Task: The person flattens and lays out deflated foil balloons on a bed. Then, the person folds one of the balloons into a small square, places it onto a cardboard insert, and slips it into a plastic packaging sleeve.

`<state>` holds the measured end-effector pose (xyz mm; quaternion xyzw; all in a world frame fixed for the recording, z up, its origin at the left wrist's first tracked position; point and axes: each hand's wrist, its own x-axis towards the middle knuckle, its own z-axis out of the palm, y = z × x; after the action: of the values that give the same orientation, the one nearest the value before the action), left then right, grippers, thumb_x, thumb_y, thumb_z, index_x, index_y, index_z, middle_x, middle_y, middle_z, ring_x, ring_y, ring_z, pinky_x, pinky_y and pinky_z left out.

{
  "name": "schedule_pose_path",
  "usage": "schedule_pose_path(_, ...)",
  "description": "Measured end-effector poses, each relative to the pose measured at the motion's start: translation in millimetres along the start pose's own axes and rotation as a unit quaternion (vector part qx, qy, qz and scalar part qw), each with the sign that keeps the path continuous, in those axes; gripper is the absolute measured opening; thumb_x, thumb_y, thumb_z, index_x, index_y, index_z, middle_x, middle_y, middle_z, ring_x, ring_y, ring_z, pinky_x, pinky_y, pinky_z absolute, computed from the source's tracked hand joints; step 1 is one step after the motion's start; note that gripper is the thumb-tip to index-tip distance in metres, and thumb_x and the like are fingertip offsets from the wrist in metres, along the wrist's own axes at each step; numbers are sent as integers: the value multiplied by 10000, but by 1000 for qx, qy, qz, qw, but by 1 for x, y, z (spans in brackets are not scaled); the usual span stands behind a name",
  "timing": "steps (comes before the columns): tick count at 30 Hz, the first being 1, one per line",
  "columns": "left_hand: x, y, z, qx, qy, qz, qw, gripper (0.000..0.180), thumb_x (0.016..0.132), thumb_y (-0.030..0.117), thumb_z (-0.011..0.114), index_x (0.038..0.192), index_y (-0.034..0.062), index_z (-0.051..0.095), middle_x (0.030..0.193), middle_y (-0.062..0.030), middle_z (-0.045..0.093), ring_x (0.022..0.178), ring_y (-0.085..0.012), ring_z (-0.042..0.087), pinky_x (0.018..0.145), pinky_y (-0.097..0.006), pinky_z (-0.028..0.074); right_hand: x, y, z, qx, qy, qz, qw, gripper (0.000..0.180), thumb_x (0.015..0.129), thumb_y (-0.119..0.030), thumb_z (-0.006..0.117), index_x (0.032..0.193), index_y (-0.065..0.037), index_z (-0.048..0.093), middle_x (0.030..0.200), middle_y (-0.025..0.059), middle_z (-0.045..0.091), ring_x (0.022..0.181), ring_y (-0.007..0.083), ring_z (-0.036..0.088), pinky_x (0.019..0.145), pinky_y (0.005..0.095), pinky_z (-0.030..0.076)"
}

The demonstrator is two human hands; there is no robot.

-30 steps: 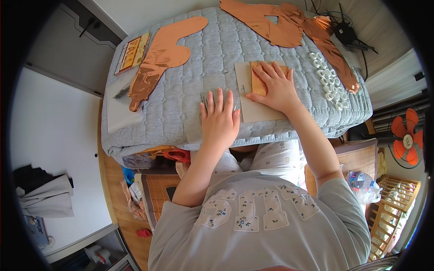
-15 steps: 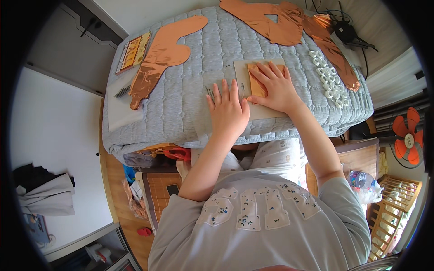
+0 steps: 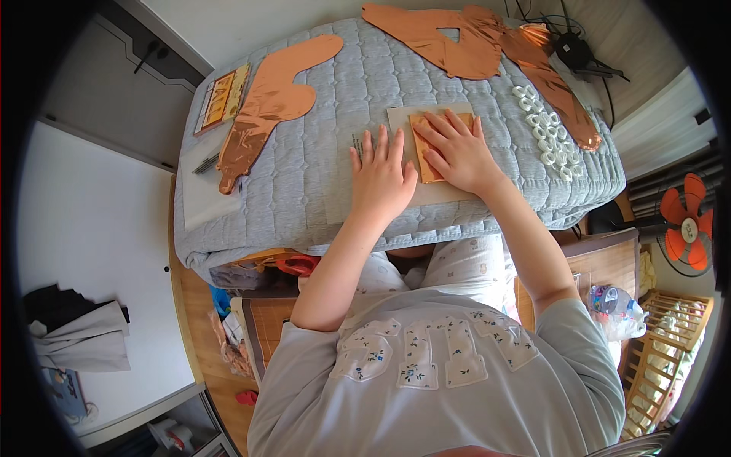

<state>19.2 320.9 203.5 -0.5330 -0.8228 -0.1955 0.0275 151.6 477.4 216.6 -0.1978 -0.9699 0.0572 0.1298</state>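
Observation:
My right hand (image 3: 461, 154) lies flat, fingers spread, on a folded copper-coloured foil piece (image 3: 431, 172). Beneath that is a pale translucent plastic bag or sheet (image 3: 442, 192) on the quilted grey bed cover. My left hand (image 3: 383, 181) rests palm down at the left part of the plastic, its fingers stretched out and holding nothing. Farther left, a flat uninflated copper foil balloon (image 3: 276, 90) lies across the cover. Another flat foil balloon (image 3: 470, 55) with a small cutout is at the far side, and a long foil piece (image 3: 560, 100) slants down at the right.
Several small white rings (image 3: 550, 135) lie in rows at the bed's right. At the left are a printed packet (image 3: 222, 99) and a pale plastic sheet (image 3: 209, 199). A black device with cables (image 3: 572, 52) sits at the far right corner, and an orange-bladed fan (image 3: 689, 228) stands beside the bed.
My right thumb has moved up onto the folded foil, showing more of its lower part. Both hands stay flat in nearly the same place; the view has shifted slightly.

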Motion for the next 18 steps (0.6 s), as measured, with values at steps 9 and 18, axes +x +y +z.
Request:
schedule_pose_path(9,4,2,0,-15,-13,-3,1000,627,1008,341,501,1566,76,396,1634,-228,353,1528,-463,270,1226,-656,174,1,-3,-2,-8,-8,-8,1000,565,997,-412,523,1545,-280,485,1637,61,407,1526,380,311,1205,682,162)
schedule_pose_path(18,3,7,4,20,-8,-9,1000,648,999,360,502,1571,76,394,1637,-220,355,1535,-450,265,1226,-656,174,2,-3,-2,-7,-3,-3,1000,585,975,-435,550,1536,-276,500,1631,65,417,1517,378,329,1205,670,178)
